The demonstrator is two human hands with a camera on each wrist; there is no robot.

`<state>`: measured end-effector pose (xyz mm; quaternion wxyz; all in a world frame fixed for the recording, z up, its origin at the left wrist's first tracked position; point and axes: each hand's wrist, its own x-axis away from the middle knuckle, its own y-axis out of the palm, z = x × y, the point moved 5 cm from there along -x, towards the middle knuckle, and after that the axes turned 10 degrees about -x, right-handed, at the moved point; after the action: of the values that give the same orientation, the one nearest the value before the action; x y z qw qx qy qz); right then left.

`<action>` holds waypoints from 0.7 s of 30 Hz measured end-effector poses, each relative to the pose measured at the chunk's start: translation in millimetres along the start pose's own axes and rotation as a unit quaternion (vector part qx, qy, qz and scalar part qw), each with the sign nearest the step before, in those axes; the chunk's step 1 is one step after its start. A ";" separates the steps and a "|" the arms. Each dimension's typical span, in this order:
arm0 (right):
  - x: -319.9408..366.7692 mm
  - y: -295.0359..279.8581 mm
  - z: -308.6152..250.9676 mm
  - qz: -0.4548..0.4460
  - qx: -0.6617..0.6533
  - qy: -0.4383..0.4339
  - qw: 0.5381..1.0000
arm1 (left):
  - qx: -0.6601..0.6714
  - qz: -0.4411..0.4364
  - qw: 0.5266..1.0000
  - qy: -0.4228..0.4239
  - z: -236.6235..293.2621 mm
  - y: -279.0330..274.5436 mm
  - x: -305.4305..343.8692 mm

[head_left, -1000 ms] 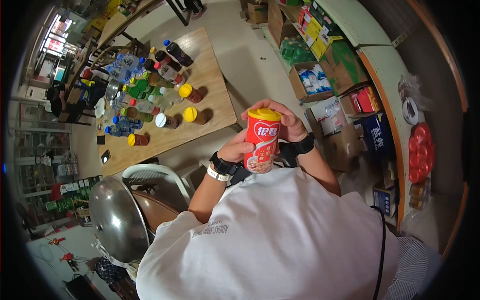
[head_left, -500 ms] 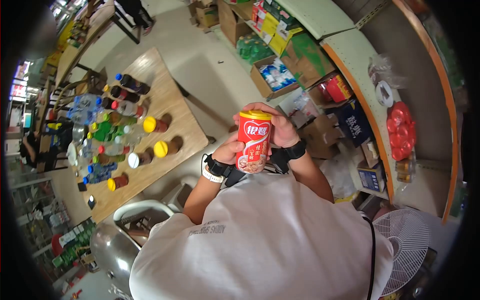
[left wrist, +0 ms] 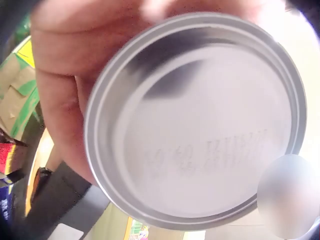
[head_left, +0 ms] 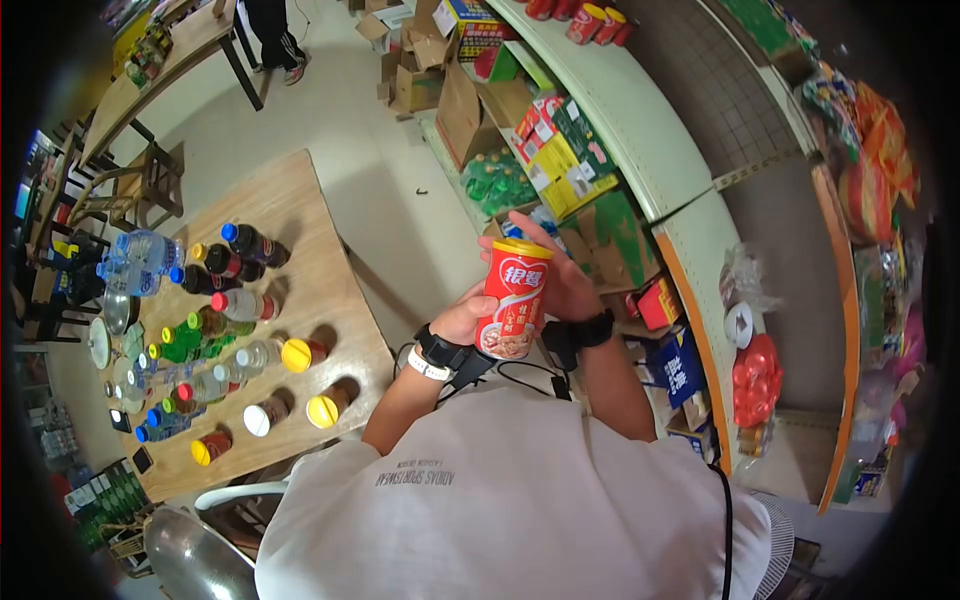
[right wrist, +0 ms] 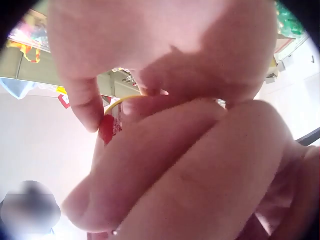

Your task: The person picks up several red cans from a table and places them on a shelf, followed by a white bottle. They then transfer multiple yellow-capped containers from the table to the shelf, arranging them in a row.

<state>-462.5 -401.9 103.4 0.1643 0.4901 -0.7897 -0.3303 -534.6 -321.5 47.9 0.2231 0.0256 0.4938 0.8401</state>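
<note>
A red can of congee (head_left: 515, 305) with a yellow lid (head_left: 523, 248) stands slightly tilted in front of the person's chest. The left hand (head_left: 462, 318) grips its side, thumb across the front label. Beside and behind the can, the right hand (head_left: 568, 287) has its fingers stretched past the lid. In the left wrist view the can's silver base (left wrist: 205, 135) fills the middle, with a faint printed code and a palm behind it. The right wrist view shows a fingertip of the right hand (right wrist: 165, 45) at the can's edge; other fingers hide most of the can.
A wooden table (head_left: 300, 215) on the left bears several drink bottles and yellow-lidded jars (head_left: 330, 407). Shelves (head_left: 690, 150) with cardboard boxes (head_left: 610, 240) line the right. Another person's legs (head_left: 275, 40) are at the back. A metal pan lid (head_left: 195, 550) is at lower left.
The head view has shifted, bringing more of the shelves into sight. The right hand's fingers have straightened and loosened around the lid; the left hand keeps its grip on the can of congee.
</note>
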 end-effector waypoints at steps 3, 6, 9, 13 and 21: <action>-20.0 -11.8 -1.4 0.043 -0.009 -0.010 0.999 | -0.001 0.033 0.999 0.020 21.9 -25.6 -10.9; -32.8 -41.7 14.5 0.075 0.005 -0.003 0.997 | -0.014 0.066 0.997 0.037 33.9 -60.3 -20.6; -43.9 -51.1 27.1 0.110 -0.003 0.024 0.994 | -0.016 0.090 0.995 0.039 38.0 -85.7 -19.1; -63.2 -75.8 36.4 0.134 -0.022 0.090 0.987 | -0.036 0.179 0.982 0.051 40.1 -107.1 -20.9; -131.8 -103.0 34.4 0.143 -0.060 0.099 0.983 | -0.062 0.157 0.983 0.066 84.0 -156.4 -40.1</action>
<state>-352.7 -304.2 16.5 0.3160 0.3919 -0.8102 -0.3002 -421.8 -204.3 -33.6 0.0566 0.0335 0.4444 0.8934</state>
